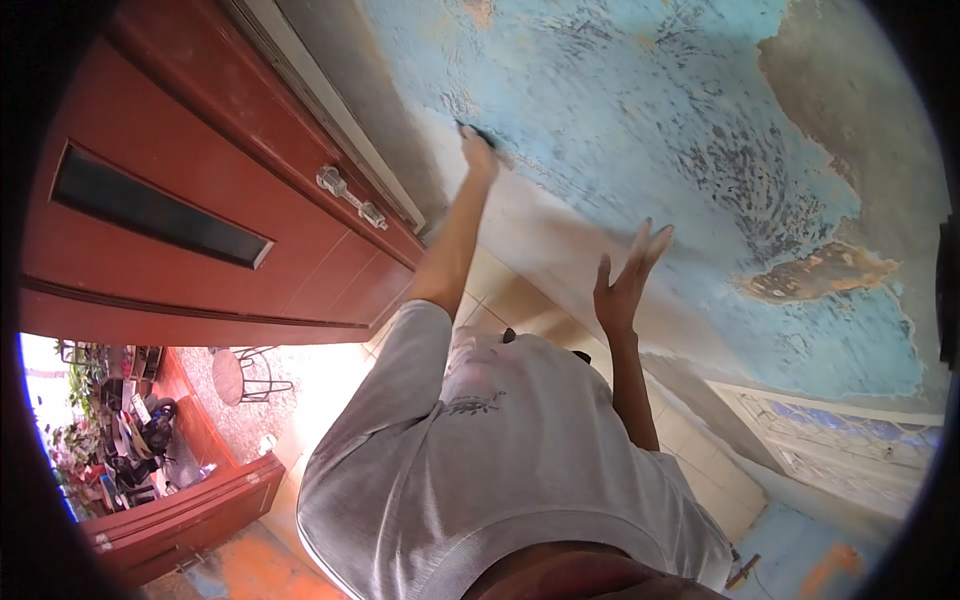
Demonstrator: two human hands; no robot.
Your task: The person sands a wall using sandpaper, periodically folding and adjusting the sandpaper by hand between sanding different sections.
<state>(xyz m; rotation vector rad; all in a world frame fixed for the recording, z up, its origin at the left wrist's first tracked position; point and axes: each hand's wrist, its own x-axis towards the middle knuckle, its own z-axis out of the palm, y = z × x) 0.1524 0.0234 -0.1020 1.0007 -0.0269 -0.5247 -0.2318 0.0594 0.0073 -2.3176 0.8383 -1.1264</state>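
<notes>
My left hand [478, 155] is raised against the wall [590, 110], its fingers closed round a small dark flat tool whose kind I cannot make out. The tool [483, 134] lies at the border between worn blue paint and a smooth pale grey strip. My right hand [625, 280] is open, fingers spread and pale with dust, close in front of the wall's lower pale band. Whether it touches the wall I cannot tell. Blue paint is patchy, with dark mottled marks and a brown bare patch [825, 272].
A red door [190, 190] with a metal handle [350, 196] stands at left. Through the doorway are a round stool [228, 377] and a cluttered heap [150, 430]. A white patterned panel [830, 430] is at lower right. Tiled floor [490, 280] shows below the wall.
</notes>
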